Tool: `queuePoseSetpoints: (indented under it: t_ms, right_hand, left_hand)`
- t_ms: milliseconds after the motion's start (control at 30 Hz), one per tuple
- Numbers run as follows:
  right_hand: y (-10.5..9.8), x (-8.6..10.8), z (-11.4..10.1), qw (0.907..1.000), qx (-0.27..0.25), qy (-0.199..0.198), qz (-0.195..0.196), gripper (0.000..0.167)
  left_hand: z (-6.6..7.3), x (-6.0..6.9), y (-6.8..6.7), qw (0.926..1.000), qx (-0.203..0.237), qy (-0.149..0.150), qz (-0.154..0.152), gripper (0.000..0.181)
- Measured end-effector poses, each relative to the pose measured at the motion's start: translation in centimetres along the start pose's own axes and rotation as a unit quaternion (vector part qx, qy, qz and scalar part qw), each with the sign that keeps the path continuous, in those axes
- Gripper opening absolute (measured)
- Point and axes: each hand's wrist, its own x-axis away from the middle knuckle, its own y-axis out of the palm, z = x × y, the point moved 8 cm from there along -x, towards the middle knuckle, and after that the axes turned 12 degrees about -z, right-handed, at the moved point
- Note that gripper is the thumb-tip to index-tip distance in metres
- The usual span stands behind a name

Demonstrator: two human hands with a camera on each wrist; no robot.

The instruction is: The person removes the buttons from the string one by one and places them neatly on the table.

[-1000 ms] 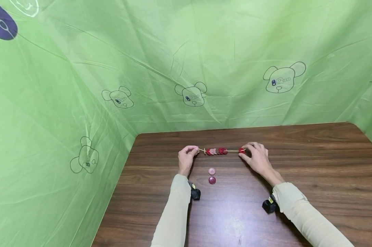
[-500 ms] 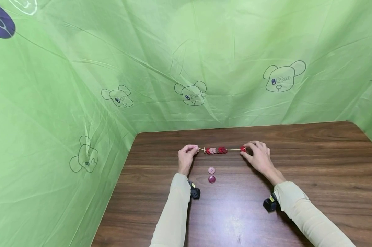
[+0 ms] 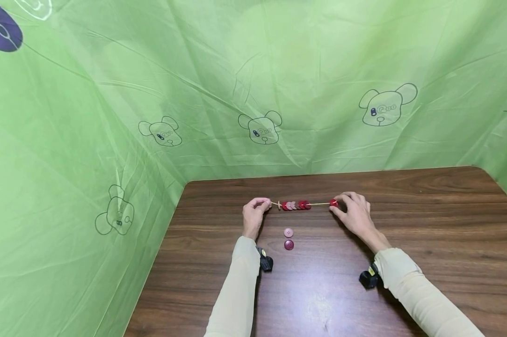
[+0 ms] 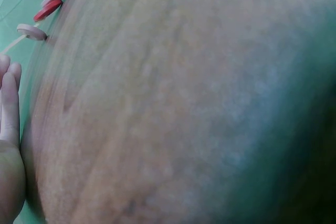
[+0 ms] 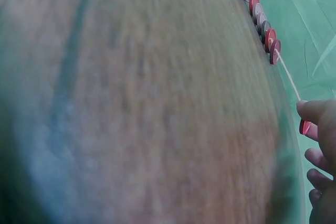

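Observation:
A pale string [image 3: 319, 204] runs between the two hands, just above or on the table. My left hand [image 3: 253, 219] pinches its left end, beside a beige button [image 3: 279, 205] threaded there. Several threaded buttons in red [image 4: 48, 10], pink and dark tones overlap in a row to the right of it. At the other end, my right hand [image 3: 356, 217] pinches a single red button [image 3: 333, 202] between thumb and fingers. A bare stretch of string separates this button from the row. The right wrist view shows the string reaching the thumb; the tip beyond is mostly hidden.
Nearer the person, a pale pink button [image 3: 288, 232] and a magenta button [image 3: 289, 245] lie loose on the wooden table [image 3: 426, 215]. Green cloth [image 3: 321, 140] printed with bear faces hangs behind and to the left of the table.
My right hand has shifted slightly to the right with the red button, so the bare string between it and the row is longer. The left hand stays in place.

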Motion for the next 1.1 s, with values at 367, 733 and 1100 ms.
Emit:
queuePoseSetpoints:
  t_ms: [367,733,1100]
  right_hand:
    - [-0.2,0.3,0.4,0.9999,-0.002,0.009,0.008,0.033]
    - [-0.3,0.2,0.9,0.9997,-0.004,0.023,0.007,0.033]
    - [-0.4,0.3,-0.1,0.9997,-0.014,0.005,0.022,0.033]
  left_hand:
    - [-0.1,0.0,0.2,1.0,-0.003,0.005,-0.006,0.018]
    - [-0.1,0.0,-0.1,0.9999,-0.013,-0.003,0.009,0.012]
    - [0.5,0.0,0.1,0.9999,0.002,-0.005,-0.013,0.017]
